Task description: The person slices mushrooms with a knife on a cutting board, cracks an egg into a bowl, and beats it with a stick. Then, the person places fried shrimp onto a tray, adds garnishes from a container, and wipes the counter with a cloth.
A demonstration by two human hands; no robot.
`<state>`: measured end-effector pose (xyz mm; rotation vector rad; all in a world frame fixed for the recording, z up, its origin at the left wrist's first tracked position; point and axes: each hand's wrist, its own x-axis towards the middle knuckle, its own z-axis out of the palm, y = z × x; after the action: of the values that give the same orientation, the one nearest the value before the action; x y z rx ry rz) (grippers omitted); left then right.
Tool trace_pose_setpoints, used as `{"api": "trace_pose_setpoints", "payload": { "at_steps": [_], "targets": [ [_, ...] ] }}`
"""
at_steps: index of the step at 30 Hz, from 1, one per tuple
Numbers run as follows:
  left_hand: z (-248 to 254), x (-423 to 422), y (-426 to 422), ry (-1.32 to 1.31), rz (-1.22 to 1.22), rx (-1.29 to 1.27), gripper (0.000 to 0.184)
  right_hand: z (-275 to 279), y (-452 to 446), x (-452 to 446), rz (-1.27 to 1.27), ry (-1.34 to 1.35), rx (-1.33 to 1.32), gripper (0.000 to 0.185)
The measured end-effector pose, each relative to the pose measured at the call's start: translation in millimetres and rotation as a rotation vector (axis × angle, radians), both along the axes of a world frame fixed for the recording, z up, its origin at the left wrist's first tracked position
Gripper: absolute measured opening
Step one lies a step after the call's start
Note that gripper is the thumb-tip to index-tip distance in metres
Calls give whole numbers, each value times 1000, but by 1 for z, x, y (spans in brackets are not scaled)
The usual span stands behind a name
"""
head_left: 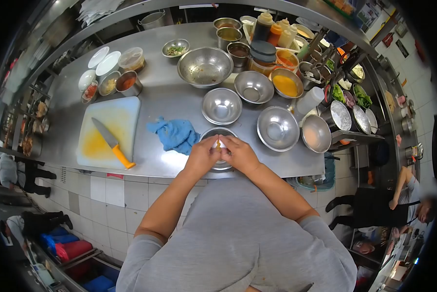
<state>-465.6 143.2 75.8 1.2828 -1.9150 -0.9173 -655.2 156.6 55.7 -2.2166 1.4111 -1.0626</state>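
My left hand (202,154) and my right hand (240,153) meet fingertip to fingertip over a metal bowl (219,130) at the table's front edge. Pinched between them is what looks like a cracked egg (222,144), its white shell showing with a yellow-orange streak. The fingers hide most of it, and the bowl's inside is largely covered by my hands. Just left of my left hand lies a crumpled blue cloth (173,135). An empty steel bowl (222,106) stands behind my hands, and another steel bowl (277,129) is to the right.
A knife (112,141) with an orange handle rests on a stained white cutting board (131,114) at left, handle over the front edge. Several bowls, sauce bottles (275,33) and a yellow-filled bowl (285,85) crowd the back right. A co-worker (388,204) stands at far right.
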Motion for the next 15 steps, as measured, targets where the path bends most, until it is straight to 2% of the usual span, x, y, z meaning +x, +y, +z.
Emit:
{"api": "trace_pose_setpoints", "payload": {
  "at_steps": [6, 8, 11, 12, 14, 15],
  "targets": [
    [-6, 6, -7, -39, -18, -72, 44, 4, 0, -8, -10, -31, -27, 42],
    [-4, 8, -9, -141, -119, -299, 46, 2, -2, -11, 10, -25, -74, 43],
    [-2, 12, -14, -235, -128, -403, 50, 13, -2, -15, 3, 17, -89, 46],
    [-1, 11, -14, -234, -131, -404, 50, 24, -1, -16, -18, -21, -83, 47],
    [2, 9, -12, -136, 15, -272, 51, 40, 0, -16, -48, -56, -79, 47],
    [7, 6, -11, -133, 3, -276, 51, 47, 1, -16, -27, -185, -69, 48]
  ]
}}
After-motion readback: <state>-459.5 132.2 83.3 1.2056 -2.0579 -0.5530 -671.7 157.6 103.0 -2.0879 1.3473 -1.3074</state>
